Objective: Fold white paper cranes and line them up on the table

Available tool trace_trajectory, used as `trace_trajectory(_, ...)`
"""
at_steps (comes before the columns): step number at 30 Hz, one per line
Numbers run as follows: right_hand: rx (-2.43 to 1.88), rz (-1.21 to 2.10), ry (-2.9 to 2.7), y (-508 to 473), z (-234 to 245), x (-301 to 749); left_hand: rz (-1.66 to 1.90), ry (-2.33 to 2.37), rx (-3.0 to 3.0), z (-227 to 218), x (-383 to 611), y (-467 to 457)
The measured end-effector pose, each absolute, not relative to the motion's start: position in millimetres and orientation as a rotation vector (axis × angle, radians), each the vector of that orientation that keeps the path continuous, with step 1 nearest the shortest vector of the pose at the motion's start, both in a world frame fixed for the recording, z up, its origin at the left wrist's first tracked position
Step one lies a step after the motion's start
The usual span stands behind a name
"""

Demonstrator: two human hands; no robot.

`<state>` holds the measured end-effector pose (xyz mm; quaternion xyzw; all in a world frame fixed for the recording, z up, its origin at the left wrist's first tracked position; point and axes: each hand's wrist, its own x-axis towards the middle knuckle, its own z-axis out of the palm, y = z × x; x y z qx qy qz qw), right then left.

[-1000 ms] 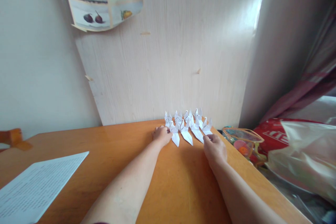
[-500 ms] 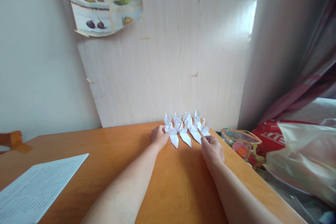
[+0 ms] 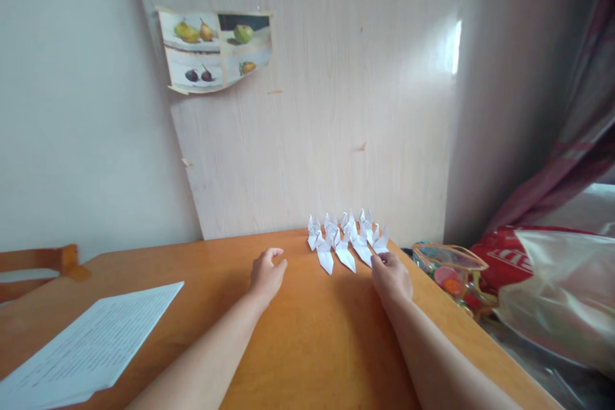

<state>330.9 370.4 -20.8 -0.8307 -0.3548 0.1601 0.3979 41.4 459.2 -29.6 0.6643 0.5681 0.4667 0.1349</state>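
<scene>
Several white folded paper cranes (image 3: 344, 251) stand in two rows toward the table's far right corner. My left hand (image 3: 268, 272) is held left of them, holding nothing, with thumb and fingers apart. My right hand (image 3: 391, 274) is at the right end of the front row, its fingers closed at the near tip of the rightmost paper crane (image 3: 380, 241). That tip is hidden behind the fingers. The back-row cranes carry printed text and are partly covered by the front row.
A stack of printed sheets (image 3: 103, 339) lies on the orange wooden table (image 3: 307, 346) at the left. Off the right edge are a clear pouch (image 3: 449, 269) and plastic bags (image 3: 567, 295). A wooden chair (image 3: 67, 262) stands far left; a board (image 3: 312, 160) rises behind.
My left hand has drawn away from the leftmost cranes, to the left and nearer, and opened. My right hand stays by the rightmost crane. The camera view has tilted up and turned slightly left.
</scene>
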Motion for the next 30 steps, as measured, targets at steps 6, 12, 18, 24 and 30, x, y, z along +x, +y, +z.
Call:
trace_trajectory(6, -2.114, 0.400, -0.928, 370, -22, 331, 1.477, 1.578, 1.800, -2, -23, 410)
trace_trajectory(12, -2.109, 0.367, -1.011, 366, -22, 332, 1.633, 1.590, 1.634, 10, -80, 376)
trace_trajectory(18, -2.039, 0.288, -1.194, 365, -20, 312, 1.684, 1.701, 1.561, 1, -117, 375)
trace_trajectory(24, -1.807, 0.332, -1.645, 353, -26, 257, 1.586, 1.761, 1.553, -2, -129, 383)
trace_trajectory(30, -1.606, 0.425, -2.047, 330, -28, 227, 1.547, 1.895, 1.542, -3, -145, 385)
